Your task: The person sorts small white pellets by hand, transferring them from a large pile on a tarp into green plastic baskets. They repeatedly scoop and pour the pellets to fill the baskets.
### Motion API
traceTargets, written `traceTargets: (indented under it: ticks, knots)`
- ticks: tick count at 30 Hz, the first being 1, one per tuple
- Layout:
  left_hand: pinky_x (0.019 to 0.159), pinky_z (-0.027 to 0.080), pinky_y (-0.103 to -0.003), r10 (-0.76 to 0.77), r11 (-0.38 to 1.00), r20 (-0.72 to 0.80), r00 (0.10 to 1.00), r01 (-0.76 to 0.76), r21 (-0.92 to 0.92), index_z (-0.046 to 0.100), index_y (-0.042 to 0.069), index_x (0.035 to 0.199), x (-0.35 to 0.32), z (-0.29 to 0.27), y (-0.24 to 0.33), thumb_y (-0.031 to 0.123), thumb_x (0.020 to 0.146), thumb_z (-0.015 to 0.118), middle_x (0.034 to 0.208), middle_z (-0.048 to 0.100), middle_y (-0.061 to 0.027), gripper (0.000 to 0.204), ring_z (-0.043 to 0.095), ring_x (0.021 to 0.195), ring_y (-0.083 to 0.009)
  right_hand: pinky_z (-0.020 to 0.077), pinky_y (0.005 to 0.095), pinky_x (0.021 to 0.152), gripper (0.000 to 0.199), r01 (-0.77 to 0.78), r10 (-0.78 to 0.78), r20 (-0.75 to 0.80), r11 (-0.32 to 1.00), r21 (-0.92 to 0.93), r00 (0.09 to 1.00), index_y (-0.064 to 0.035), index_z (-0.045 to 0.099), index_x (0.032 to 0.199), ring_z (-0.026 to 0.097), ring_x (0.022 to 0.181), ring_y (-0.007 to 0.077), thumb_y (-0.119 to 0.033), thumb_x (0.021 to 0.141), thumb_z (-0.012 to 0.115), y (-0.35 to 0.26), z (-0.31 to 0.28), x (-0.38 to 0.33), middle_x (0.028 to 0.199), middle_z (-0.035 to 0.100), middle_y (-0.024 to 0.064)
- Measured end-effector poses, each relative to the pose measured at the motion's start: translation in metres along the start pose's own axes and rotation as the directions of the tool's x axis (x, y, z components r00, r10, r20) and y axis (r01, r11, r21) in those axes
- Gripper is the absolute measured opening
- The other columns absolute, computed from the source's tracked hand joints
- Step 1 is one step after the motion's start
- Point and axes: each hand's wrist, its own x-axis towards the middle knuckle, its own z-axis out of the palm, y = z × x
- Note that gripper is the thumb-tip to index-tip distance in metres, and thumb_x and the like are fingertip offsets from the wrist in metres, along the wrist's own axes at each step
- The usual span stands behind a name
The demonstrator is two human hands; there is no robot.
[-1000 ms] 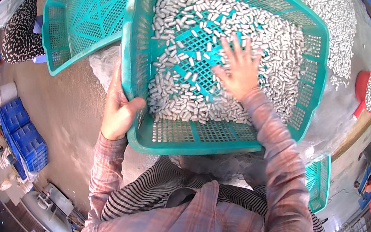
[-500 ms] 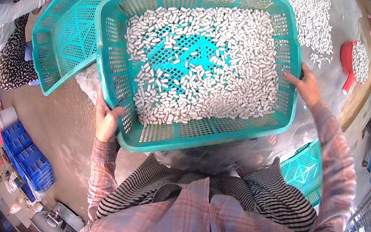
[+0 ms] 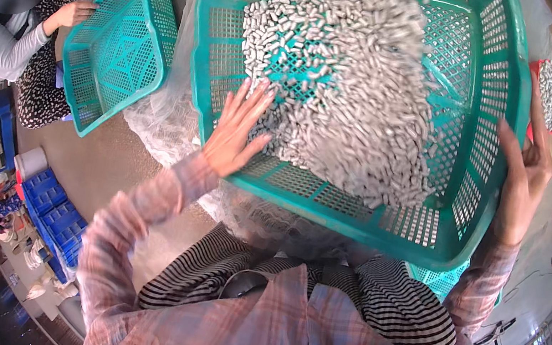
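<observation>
Left fingers [image 3: 248,109]: apart, over white pellets [image 3: 364,114] | right fingers [image 3: 541,139]: clamped on teal basket [image 3: 354,228] | any print: too blurred

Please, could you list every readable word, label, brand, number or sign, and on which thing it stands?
None can be read. The held green basket and the pale pieces in it show no legible lettering; anything on the distant blue crates is too small or blurred.

Bright, diffuse light fills the teal plastic mesh basket [image 3: 457,78], where small white capsule-shaped pieces [image 3: 368,140] smear with motion blur. Fisheye curvature bends the dimmer margins into black corners; glare flecks the lower right.
</observation>
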Motion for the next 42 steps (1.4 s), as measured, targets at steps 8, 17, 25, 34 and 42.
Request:
traceTargets:
  ticks: [8,17,25,34,42]
  knots:
    - [0.111,0.006,-0.060,-0.168,0.986,-0.488,0.856,0.154,-0.069,0.031,0.020,0.147,0.147,0.091,0.023,0.048,0.080,0.064,0.156,0.005,-0.0181,0.079,0.000,0.142,-0.0452,0.0320,0.0264,0.105,0.045,-0.011,0.016,-0.074,0.998,0.067,0.997,0.0004,0.042,0.139,0.048,0.119,0.0133,-0.008,0.095,0.050,0.039,-0.010,0.021,0.136,0.051,0.0112]
    - [0.101,-0.002,-0.076,0.405,0.912,0.145,0.903,-0.410,0.004,0.049,0.033,0.135,0.106,0.099,0.114,0.052,0.073,0.067,0.156,0.019,0.0006,0.067,0.006,0.144,-0.0396,0.0385,0.0247,0.098,0.044,-0.091,0.096,-0.087,0.994,0.052,0.992,0.0058,0.041,0.138,0.053,0.113,0.0124,-0.003,0.095,0.049,0.034,-0.016,0.027,0.134,0.052,0.0130]
    - [0.112,0.015,-0.054,-0.065,0.970,-0.526,0.848,0.178,0.167,0.044,0.020,0.140,0.187,0.063,-0.014,0.050,0.072,0.070,0.150,0.021,-0.0245,0.079,0.020,0.137,-0.0436,0.0427,0.0172,0.080,0.045,-0.052,0.052,-0.038,0.999,-0.004,0.998,0.0018,0.045,0.137,0.052,0.091,0.0016,-0.001,0.093,0.053,0.043,-0.015,0.035,0.130,0.056,0.0124]
    - [0.098,0.005,-0.079,0.524,0.823,0.131,0.842,-0.540,0.174,0.048,0.040,0.134,0.131,0.110,0.127,0.058,0.074,0.063,0.150,0.033,-0.0068,0.065,0.021,0.139,-0.0378,0.0398,0.0232,0.093,0.044,0.044,-0.043,-0.024,0.999,0.026,0.999,0.0004,0.048,0.135,0.052,0.107,0.0091,-0.006,0.093,0.057,0.025,-0.016,0.034,0.131,0.055,0.0084]
    - [0.109,0.012,-0.059,-0.147,0.971,-0.606,0.782,0.231,0.063,0.048,0.018,0.136,0.182,0.068,-0.007,0.046,0.081,0.062,0.147,0.031,-0.0206,0.064,0.025,0.137,-0.0383,0.0405,0.0220,0.094,0.043,0.055,-0.045,-0.073,0.987,0.154,0.996,0.0013,0.048,0.135,0.055,0.105,0.0071,-0.007,0.093,0.055,0.055,-0.017,0.019,0.137,0.051,0.0088]
